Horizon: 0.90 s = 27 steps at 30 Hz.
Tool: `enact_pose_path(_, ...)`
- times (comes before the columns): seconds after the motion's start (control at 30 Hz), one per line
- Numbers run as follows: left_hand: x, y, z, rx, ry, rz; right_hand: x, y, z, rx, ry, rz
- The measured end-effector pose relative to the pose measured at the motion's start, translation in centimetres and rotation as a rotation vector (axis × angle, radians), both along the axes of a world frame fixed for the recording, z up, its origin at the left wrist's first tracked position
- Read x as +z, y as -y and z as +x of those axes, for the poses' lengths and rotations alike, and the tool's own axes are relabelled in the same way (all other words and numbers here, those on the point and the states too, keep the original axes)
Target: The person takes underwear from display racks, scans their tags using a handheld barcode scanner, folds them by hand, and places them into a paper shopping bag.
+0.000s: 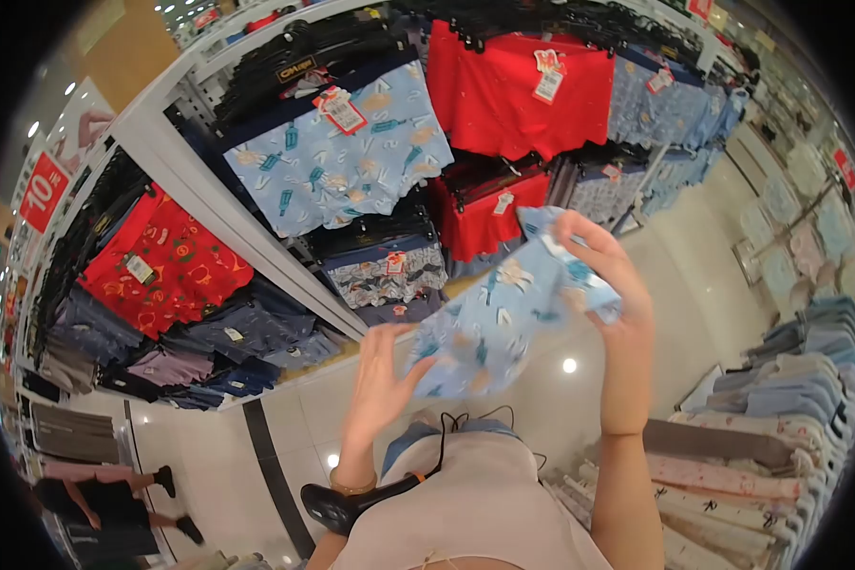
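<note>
Left hand and right hand seemingly pinch blue garment; rack holds red shorts.

The display rack stands beyond the held garment, with hanging shorts on it in upper and lower tiers. The left hand is at the garment's left end, the right hand at its right; hung clothes stand right of it, another person far left.
</note>
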<state>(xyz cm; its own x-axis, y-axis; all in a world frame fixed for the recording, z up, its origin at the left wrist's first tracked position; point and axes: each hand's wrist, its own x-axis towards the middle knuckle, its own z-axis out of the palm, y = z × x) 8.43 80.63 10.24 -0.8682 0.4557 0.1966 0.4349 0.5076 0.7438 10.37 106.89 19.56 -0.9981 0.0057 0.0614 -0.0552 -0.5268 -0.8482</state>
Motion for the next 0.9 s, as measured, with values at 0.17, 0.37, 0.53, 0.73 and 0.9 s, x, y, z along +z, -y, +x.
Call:
enact_pose_path(0.17, 3.3, -2.1, 0.2, -0.261, -0.023, 0.409, -1.9, 5.0, -1.3, 0.112, 0.117, -0.037)
enact_pose_path(0.37, 2.8, -3.1, -0.3, -0.202, -0.201, 0.598, -1.5, 9.1, 0.0, 0.026, 0.106, 0.161)
enact_pose_path(0.53, 1.9, -2.6, -1.2, -0.298, -0.195, 0.611, -2.2, 9.6, 2.0, -0.162, 0.202, 0.177)
enact_pose_path(0.73, 0.0, -2.2, 0.1, -0.296, 0.274, 0.649, -3.7, 10.4, 4.9, -0.122, 0.244, 0.66)
enact_pose_path(0.9, 0.3, -1.8, -0.2, -0.435, 0.327, 0.535, -3.4, 11.6, 6.6, -0.108, 0.161, 1.184)
